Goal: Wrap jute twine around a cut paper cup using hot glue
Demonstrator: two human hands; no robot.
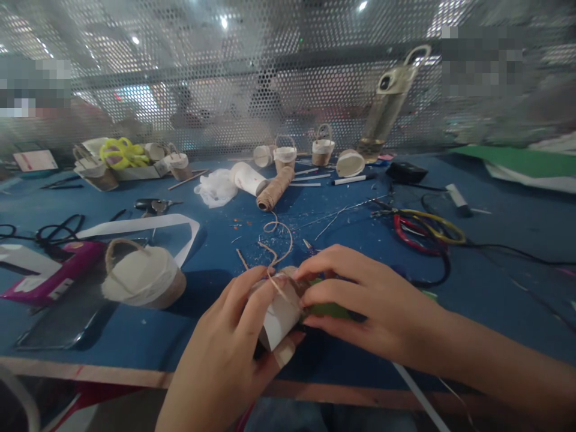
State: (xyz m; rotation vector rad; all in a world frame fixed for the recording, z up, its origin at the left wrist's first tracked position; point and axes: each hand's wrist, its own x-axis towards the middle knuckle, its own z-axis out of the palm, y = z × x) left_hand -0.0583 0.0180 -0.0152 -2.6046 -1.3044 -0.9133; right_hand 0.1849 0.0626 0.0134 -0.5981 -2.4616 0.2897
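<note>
Near the table's front edge, my left hand (pixel 234 336) is closed around a small white paper cup (pixel 279 318), which lies tilted on its side. A strand of jute twine (pixel 288 241) runs across the cup from a twine roll (pixel 276 189) farther back. My right hand (pixel 373 300) is closed at the cup's other end, its fingertips pinching where the twine reaches the brown part. Those fingers partly hide that end. Something green (pixel 330 307) shows beneath my right hand.
A finished-looking cup basket (pixel 144 279) stands at left by a purple box (pixel 58 276). Pliers with red and yellow handles (pixel 416 234) lie right. Several small baskets, a white tube (pixel 248 179), yellow scissors (pixel 122 152) and a bottle (pixel 387 111) line the back before a mesh screen (pixel 216 90).
</note>
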